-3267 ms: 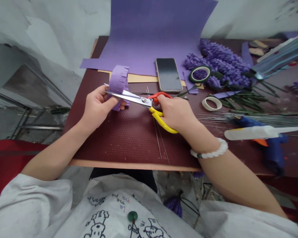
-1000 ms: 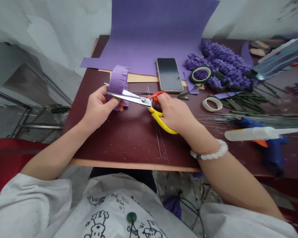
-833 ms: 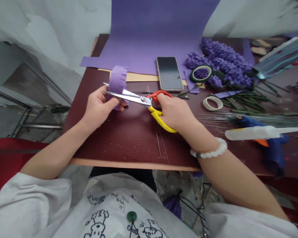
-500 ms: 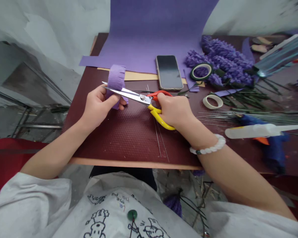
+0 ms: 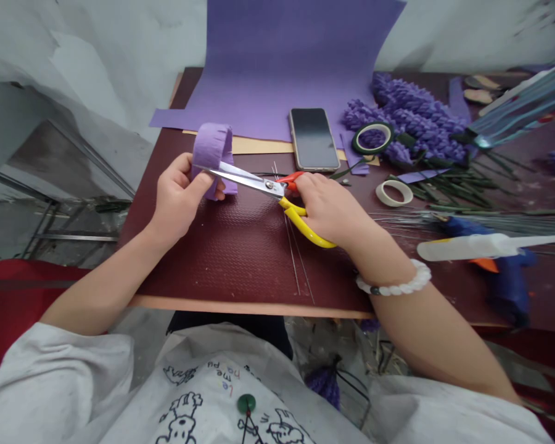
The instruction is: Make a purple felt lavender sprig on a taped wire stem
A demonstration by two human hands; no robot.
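Purple paper strip point(image 5: 207, 145), curled into a loop with small cuts along one edge, is held above the near left part of the maroon table point(image 5: 203, 262). It is pinched between the thumb and fingers of the left hand point(image 5: 178, 192), the grip being closed firmly on it. Across its loop are laid the blades of the scissors point(image 5: 269, 185), with the tips brought close to the left thumb; how far the blades are parted cannot be clearly told. By their red and yellow handles the scissors are grasped in the right hand point(image 5: 330, 206), its fingers wrapped around them. On the right wrist a white beaded bracelet point(image 5: 414, 283) is worn.

Beneath the scissors, thin wires point(image 5: 293, 259) are seen on the table. Behind, a phone point(image 5: 314, 139) is rested at the front edge of a large purple sheet point(image 5: 287, 68). To its right are placed a green tape roll point(image 5: 357, 148), a white tape roll point(image 5: 388, 200) and purple flower bunches point(image 5: 419, 111). Farther right, a blue tool point(image 5: 511, 283) is partly covered by a white bottle point(image 5: 467, 248).
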